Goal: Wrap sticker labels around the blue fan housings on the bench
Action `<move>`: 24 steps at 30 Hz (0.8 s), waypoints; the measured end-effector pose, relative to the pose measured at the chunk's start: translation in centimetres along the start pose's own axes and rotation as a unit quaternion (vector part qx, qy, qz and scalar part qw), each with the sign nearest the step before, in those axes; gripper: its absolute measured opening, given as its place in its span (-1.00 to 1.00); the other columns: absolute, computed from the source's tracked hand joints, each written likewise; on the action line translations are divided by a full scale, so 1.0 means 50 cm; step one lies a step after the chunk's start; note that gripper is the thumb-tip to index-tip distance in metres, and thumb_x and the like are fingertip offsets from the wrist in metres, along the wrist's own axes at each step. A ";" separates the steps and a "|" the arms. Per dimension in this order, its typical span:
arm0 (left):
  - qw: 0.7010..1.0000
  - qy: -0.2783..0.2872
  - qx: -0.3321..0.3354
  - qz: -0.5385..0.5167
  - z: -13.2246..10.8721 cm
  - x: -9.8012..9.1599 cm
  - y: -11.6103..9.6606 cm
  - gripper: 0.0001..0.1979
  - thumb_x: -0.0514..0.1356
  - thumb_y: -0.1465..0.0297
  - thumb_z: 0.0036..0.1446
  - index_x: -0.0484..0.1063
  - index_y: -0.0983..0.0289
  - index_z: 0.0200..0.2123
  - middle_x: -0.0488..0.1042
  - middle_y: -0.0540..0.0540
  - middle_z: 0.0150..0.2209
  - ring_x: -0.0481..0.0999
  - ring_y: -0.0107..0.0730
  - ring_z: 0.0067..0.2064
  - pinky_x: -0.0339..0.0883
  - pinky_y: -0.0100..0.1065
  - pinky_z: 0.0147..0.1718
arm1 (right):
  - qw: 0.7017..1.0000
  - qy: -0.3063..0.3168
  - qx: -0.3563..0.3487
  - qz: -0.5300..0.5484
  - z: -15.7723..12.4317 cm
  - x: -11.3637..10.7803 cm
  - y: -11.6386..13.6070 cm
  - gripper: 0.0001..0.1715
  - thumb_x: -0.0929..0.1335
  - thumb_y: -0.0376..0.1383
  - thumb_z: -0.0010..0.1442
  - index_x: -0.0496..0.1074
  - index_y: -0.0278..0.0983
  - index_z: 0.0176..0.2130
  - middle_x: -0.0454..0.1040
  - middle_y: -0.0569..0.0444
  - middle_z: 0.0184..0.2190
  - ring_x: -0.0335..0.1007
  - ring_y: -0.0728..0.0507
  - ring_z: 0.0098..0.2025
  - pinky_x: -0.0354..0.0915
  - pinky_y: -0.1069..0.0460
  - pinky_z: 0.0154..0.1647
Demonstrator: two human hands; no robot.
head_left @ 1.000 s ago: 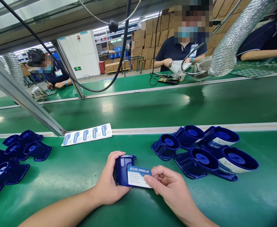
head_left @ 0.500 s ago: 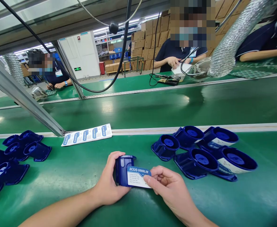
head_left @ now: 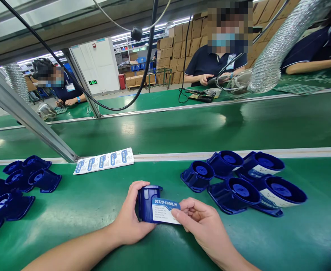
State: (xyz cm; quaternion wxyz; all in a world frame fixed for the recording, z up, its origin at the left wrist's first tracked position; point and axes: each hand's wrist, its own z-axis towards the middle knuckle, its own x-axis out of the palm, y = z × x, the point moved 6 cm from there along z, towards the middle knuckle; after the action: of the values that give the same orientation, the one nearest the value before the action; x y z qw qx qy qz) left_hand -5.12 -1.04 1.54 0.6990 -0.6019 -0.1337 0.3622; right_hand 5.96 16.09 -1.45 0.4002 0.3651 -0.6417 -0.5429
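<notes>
My left hand (head_left: pixel 133 216) grips a dark blue plastic housing (head_left: pixel 146 209) from its left side, thumb below and fingers over the top. Between the thumb and fingers of my right hand (head_left: pixel 198 218) is the right end of a blue-and-white sticker label (head_left: pixel 165 211) printed "DC52Q-5000L/H". The label's left part lies against the housing's front; its right part stands out past the edge. On the right, several similar blue housings (head_left: pixel 201 171) rest on the green work surface, some with white labels around them. More housings (head_left: pixel 43 180) are grouped on the left, with no labels visible on them.
A sheet of labels (head_left: pixel 103 161) lies by the foot of a metal post (head_left: pixel 41 113). Beyond a pale rail (head_left: pixel 168 156) runs a green belt (head_left: pixel 165 130). Co-workers sit across it, near a silver flexible duct (head_left: pixel 281 45). A black cable (head_left: pixel 143 82) hangs overhead.
My hands, the housing and the label hold almost the same position. Across the belt, a co-worker's hands have shifted and the white sheet they held is no longer seen.
</notes>
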 end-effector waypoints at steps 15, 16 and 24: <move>1.000 -0.002 -0.001 0.008 -0.001 -0.001 0.002 -0.16 0.40 0.57 -0.04 0.18 0.11 0.28 0.28 0.23 0.24 0.42 0.09 0.24 0.27 0.14 0.29 | 1.000 -0.025 0.008 0.005 0.004 0.003 0.012 -0.48 0.64 0.08 0.00 0.51 -0.25 -0.48 0.37 0.17 -0.62 0.17 0.00 -0.59 0.13 0.08 -0.56; 1.000 -0.002 -0.001 0.007 0.000 -0.002 0.002 -0.15 0.40 0.57 -0.05 0.18 0.11 0.28 0.29 0.23 0.24 0.42 0.09 0.24 0.27 0.14 0.29 | 1.000 -0.024 0.008 0.004 0.004 0.003 0.012 -0.48 0.64 0.08 0.00 0.51 -0.25 -0.47 0.37 0.17 -0.62 0.17 0.00 -0.59 0.13 0.08 -0.56; 1.000 -0.004 -0.002 0.010 -0.002 -0.002 0.003 -0.14 0.41 0.57 -0.05 0.18 0.08 0.29 0.29 0.22 0.24 0.44 0.07 0.22 0.28 0.14 0.28 | 1.000 -0.008 0.008 -0.001 0.004 0.002 -0.001 -0.52 0.61 0.06 0.10 0.52 -0.25 -0.42 0.38 0.18 -0.58 0.19 -0.01 -0.56 0.17 0.09 -0.53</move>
State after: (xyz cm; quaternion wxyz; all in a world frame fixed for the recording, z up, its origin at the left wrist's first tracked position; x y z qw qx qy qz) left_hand -5.18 -1.18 1.40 0.6933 -0.6033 -0.1315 0.3715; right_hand 5.72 16.11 -1.49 0.3912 0.3649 -0.6488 -0.5412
